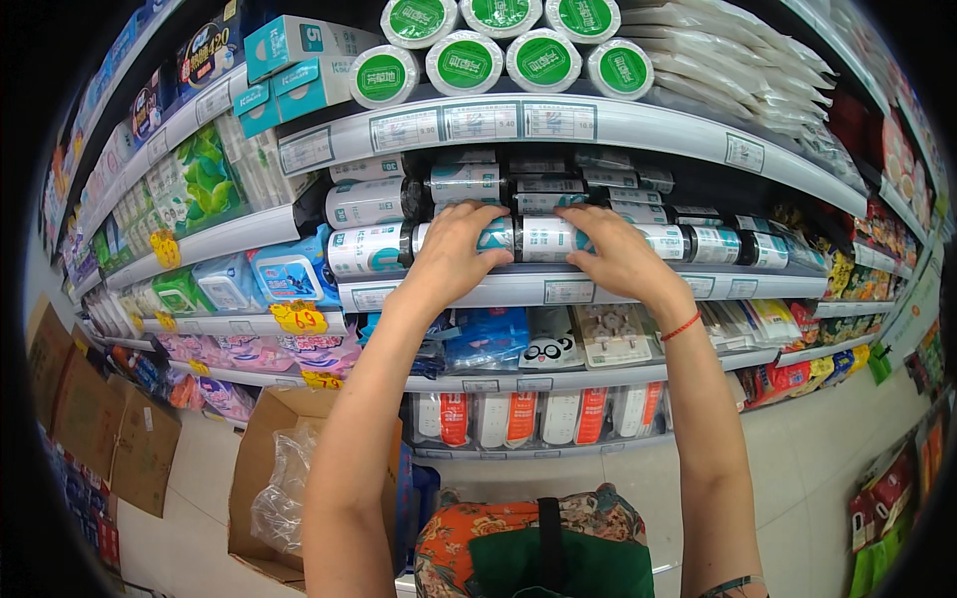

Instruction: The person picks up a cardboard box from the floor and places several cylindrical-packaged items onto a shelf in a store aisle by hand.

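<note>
Rolls wrapped in white and teal labels, with black ends, lie on their sides in stacked rows on a store shelf (508, 290). My left hand (465, 243) rests on a front-row roll (499, 233), fingers over its top and thumb at its front. Beside it, my right hand (617, 243) lies over another front-row roll (546, 238) in the same way. Both rolls sit on the shelf; whether either hand grips firmly is unclear. To the left are a larger front roll (366, 250) and one stacked above it (364, 202). Smaller rolls (715, 244) continue to the right.
Round packs with green labels (463, 63) and flat white packs (725, 60) fill the shelf above. Bagged goods (486, 338) and power strips (508, 418) are below. An open cardboard box (258, 448) holding clear plastic stands on the floor at lower left.
</note>
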`<state>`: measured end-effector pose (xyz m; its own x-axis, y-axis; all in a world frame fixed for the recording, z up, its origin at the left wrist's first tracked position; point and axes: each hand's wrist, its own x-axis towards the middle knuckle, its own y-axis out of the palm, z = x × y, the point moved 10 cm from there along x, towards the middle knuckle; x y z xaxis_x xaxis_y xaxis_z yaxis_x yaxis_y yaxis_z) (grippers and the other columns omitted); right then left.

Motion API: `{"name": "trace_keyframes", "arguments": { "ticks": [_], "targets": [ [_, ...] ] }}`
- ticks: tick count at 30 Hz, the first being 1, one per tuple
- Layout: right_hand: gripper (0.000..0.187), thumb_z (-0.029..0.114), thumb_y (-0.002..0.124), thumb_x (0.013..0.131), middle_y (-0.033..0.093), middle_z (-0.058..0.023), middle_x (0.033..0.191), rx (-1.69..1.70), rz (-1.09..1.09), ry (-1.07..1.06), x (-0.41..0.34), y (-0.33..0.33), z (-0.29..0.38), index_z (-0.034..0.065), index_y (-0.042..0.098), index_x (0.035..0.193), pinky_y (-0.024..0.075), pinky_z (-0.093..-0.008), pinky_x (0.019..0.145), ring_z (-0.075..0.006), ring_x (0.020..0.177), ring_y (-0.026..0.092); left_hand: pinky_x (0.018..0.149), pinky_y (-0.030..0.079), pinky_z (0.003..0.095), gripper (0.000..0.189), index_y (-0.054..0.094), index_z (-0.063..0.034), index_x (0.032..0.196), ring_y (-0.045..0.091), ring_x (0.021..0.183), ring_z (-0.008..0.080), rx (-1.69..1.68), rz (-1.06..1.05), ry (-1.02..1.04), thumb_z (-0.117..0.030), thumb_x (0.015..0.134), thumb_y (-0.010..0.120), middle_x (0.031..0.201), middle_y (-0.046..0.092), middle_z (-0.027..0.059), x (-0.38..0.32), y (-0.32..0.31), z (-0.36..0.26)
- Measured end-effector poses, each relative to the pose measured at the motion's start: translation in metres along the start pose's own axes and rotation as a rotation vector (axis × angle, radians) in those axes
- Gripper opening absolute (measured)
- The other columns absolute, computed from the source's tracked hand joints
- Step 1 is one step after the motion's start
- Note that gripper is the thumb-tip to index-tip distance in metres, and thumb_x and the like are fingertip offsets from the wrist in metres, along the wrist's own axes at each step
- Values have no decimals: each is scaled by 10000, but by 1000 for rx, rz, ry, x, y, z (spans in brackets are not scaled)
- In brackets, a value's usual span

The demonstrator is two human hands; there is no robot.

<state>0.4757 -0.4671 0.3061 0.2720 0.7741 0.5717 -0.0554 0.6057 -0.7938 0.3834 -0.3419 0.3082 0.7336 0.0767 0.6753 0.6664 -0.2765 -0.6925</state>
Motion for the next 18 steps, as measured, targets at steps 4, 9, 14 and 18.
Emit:
{"name": "trace_keyframes", "arguments": {
  "ticks": [4, 9, 14, 18],
  "targets": [
    [446, 110, 635, 811, 583, -180, 1192, -33, -20, -44, -2, -1, 2, 16, 545, 1237, 445, -406, 929, -357, 1093, 535, 972, 392, 409, 480, 591, -50, 1180, 511, 1099, 334, 36, -4, 21, -159, 738, 741, 1112, 589, 145, -1, 3, -3],
    [385, 196, 541, 875, 579, -195, 1159, -20, -117, -43, -6, -3, 14, 0, 537, 1207, 375, -458, 1005, -362, 1116, 520, 962, 391, 399, 505, 565, -71, 1238, 498, 1098, 333, 96, 24, 25, -179, 767, 711, 1135, 569, 153, -5, 2, -8],
    [345, 178, 538, 887, 564, -181, 1140, -210, -311, -48, -19, -1, 28, -3, 532, 1181, 314, -514, 1057, -350, 1144, 503, 953, 379, 402, 522, 560, -103, 1267, 492, 1059, 317, 143, -14, 89, -222, 773, 677, 1127, 556, 145, -8, 3, -19],
    [362, 177, 545, 891, 545, -179, 1185, -259, -354, -65, -22, 2, 33, -3, 513, 1204, 291, -507, 1075, -357, 1194, 464, 934, 383, 406, 512, 573, -112, 1256, 494, 1046, 316, 159, -43, 97, -245, 772, 675, 1121, 556, 146, -10, 2, -19]
  ]
}}
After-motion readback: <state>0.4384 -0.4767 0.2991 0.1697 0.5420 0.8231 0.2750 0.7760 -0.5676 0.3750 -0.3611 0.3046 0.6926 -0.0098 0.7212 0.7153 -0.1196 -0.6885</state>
